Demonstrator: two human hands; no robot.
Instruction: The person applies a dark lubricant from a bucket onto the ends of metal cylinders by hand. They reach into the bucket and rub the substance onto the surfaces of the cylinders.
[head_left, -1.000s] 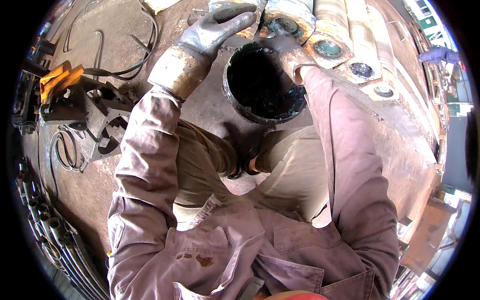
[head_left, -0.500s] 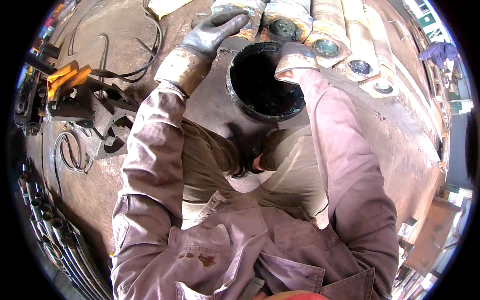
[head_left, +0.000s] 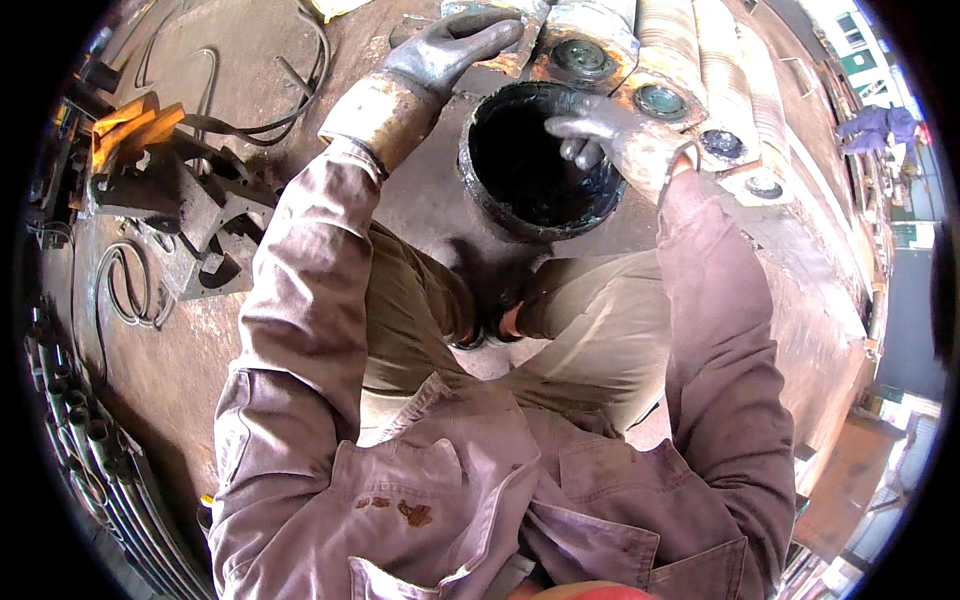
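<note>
Now the black pot (head_left: 540,160) is gripped at its right rim by the right hand (head_left: 620,135); the left hand (head_left: 445,50), released, is laid flat on a far cylinder (head_left: 585,45).

bucket (head_left: 535,160) interior too dark to read, right hand (head_left: 610,135) fingertips hidden inside it

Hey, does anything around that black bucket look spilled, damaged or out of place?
Nothing looks spilled. The black bucket stands upright; the right hand grips its rim, fingers inside. The left hand rests on a metal plate behind it.
</note>
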